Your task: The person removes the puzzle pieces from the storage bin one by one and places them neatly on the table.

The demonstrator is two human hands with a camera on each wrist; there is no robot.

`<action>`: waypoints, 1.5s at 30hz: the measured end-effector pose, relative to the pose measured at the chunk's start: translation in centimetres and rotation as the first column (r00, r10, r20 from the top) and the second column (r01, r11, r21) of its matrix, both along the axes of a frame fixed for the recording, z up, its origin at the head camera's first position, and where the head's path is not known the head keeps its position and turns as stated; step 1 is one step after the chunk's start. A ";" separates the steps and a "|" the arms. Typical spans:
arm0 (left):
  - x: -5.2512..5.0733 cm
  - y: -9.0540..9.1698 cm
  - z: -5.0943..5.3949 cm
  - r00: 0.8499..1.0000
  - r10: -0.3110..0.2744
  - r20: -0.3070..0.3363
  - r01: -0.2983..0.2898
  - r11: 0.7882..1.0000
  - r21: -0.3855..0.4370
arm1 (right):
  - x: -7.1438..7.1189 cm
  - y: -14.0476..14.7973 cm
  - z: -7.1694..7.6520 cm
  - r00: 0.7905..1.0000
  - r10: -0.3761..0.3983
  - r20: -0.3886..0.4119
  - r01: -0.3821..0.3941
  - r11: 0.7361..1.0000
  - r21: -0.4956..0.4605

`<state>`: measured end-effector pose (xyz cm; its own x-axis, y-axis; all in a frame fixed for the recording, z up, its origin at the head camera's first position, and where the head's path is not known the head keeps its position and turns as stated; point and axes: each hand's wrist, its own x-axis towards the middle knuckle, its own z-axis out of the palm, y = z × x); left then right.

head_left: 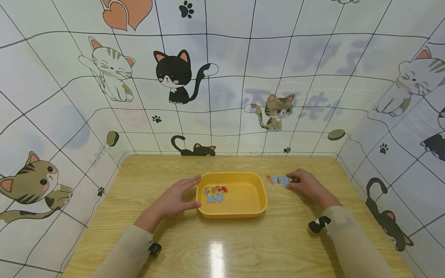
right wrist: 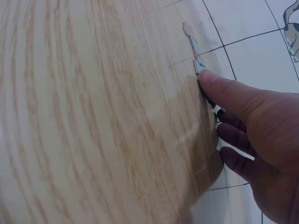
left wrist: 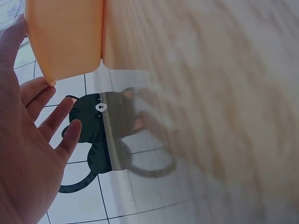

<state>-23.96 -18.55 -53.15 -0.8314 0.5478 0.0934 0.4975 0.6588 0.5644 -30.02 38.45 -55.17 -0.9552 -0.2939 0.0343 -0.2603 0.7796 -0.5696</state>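
A yellow tray holds several small colourful pieces toward its left side. My left hand is at the tray's left end, thumb and fingers spread and touching the rim; the left wrist view shows the same hand beside the tray wall. Right of the tray lies a short row of blue, orange and red pieces. At its right end my right hand pinches a piece between thumb and forefinger. In the right wrist view, that hand's thumb meets the row; the forefinger is mostly hidden.
The wooden table reaches back to a cloth wall printed with cats and grid lines. More of this cloth rises at the left and right. Each sleeve has a dark object at the wrist.
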 end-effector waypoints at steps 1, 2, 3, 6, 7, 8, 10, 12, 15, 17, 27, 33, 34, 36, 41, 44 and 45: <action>0.0 0.0 0.0 1.000 0.000 0.001 0.000 1.000 0.002 | 0.0 0.0 0.0 1.000 0.003 -0.002 -0.003 1.000 0.000; 0.0 0.0 0.0 1.000 0.000 0.002 0.000 1.000 0.006 | 0.0 0.0 0.0 1.000 0.005 -0.004 -0.005 1.000 0.002; 0.0 0.1 0.0 1.000 0.000 0.001 0.000 1.000 0.005 | 0.0 0.0 0.0 1.000 0.008 -0.007 -0.008 1.000 0.003; 0.0 0.1 0.0 1.000 0.002 0.003 -0.002 1.000 0.011 | 0.0 -0.1 0.1 1.000 0.012 -0.014 -0.012 1.000 0.009; 0.0 0.1 0.0 1.000 0.002 0.003 -0.002 1.000 0.013 | -0.1 -0.1 0.1 1.000 0.012 -0.017 -0.011 1.000 0.010; 0.0 0.1 0.0 1.000 0.003 0.004 -0.003 1.000 0.013 | -0.1 -0.1 0.1 1.000 0.010 -0.017 -0.010 1.000 0.011; 0.0 0.1 0.0 1.000 0.003 0.006 -0.003 1.000 0.018 | 0.0 -0.1 0.1 1.000 0.006 -0.016 -0.006 1.000 0.010; 0.1 0.1 0.0 1.000 0.003 0.007 -0.003 1.000 0.021 | 0.1 -0.1 0.2 1.000 -0.002 -0.010 0.002 1.000 0.007; 0.1 0.1 0.0 1.000 0.003 0.008 -0.003 1.000 0.024 | 0.2 -0.2 0.3 1.000 -0.021 -0.007 0.021 1.000 0.001; 0.1 0.1 0.0 1.000 0.005 0.008 -0.005 1.000 0.022 | 0.3 -0.3 0.5 1.000 -0.026 -0.006 0.026 1.000 -0.003; 0.1 0.1 0.1 1.000 0.006 0.007 -0.006 1.000 0.012 | 1.4 -2.0 2.3 0.999 -0.003 -0.032 0.002 0.999 -0.034; 0.1 0.1 0.1 1.000 0.003 0.005 -0.003 1.000 0.016 | 2.2 -4.1 3.8 0.992 0.051 -0.119 -0.056 0.997 -0.046; 0.1 0.1 0.1 1.000 0.002 0.003 -0.002 1.000 0.015 | 2.3 -4.5 4.1 0.989 0.057 -0.133 -0.063 0.997 -0.046; 0.1 0.1 0.0 1.000 0.001 0.001 -0.001 1.000 0.015 | 2.5 -5.3 4.6 0.986 0.070 -0.153 -0.079 0.995 -0.054; 0.0 0.0 0.0 1.000 0.003 -0.001 -0.003 1.000 0.015 | 3.1 -7.5 5.7 0.976 0.121 -0.179 -0.137 0.987 -0.081; 0.1 0.0 0.0 1.000 0.007 0.000 -0.007 1.000 0.013 | 3.4 -8.8 6.0 0.966 0.166 -0.197 -0.185 0.979 -0.083; 0.1 0.0 0.0 1.000 0.008 0.000 -0.008 1.000 0.013 | 3.5 -9.3 6.1 0.963 0.181 -0.202 -0.200 0.977 -0.078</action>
<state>-23.90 -18.51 -53.18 -0.8360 0.5396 0.1002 0.4918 0.6556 0.5730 -26.50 29.16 -49.07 -0.8546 -0.4558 0.2489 -0.5104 0.6487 -0.5645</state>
